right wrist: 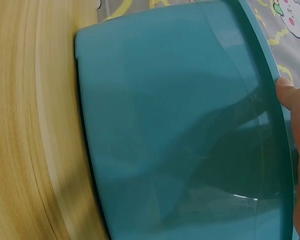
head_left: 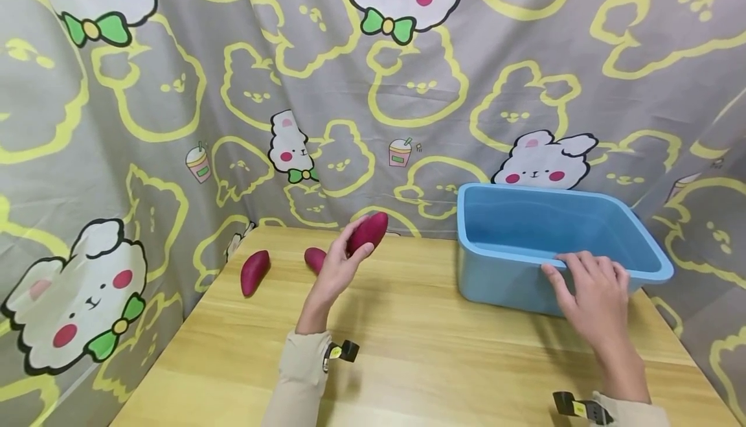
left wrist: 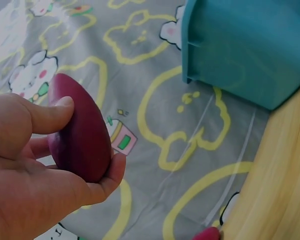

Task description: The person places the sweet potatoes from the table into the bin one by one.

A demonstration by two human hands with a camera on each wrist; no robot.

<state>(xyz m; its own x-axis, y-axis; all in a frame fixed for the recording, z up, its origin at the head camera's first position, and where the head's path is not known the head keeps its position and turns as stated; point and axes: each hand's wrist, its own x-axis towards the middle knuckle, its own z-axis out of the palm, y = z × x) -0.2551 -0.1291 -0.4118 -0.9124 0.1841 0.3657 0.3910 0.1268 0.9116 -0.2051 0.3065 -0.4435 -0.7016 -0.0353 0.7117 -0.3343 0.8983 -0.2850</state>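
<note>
My left hand [head_left: 340, 264] grips a dark red-purple sweet potato [head_left: 373, 230], raised over the far part of the table. In the left wrist view the thumb presses one side of this sweet potato [left wrist: 82, 132] and the fingers curl around its underside. A second sweet potato [head_left: 315, 258] lies just behind the left hand, partly hidden by it. Farther left lies a third sweet potato [head_left: 255, 273]. On the right, my right hand [head_left: 596, 294] holds the near rim of a blue plastic bin [head_left: 507, 281], fingers bent over the edge and thumb at the outer side.
The bin stands at the back right of a wooden table [head_left: 402, 349]. A grey curtain [head_left: 344, 90] printed with rabbits and yellow outlines hangs behind the table and along both sides. Each wrist wears a strap with a small black device.
</note>
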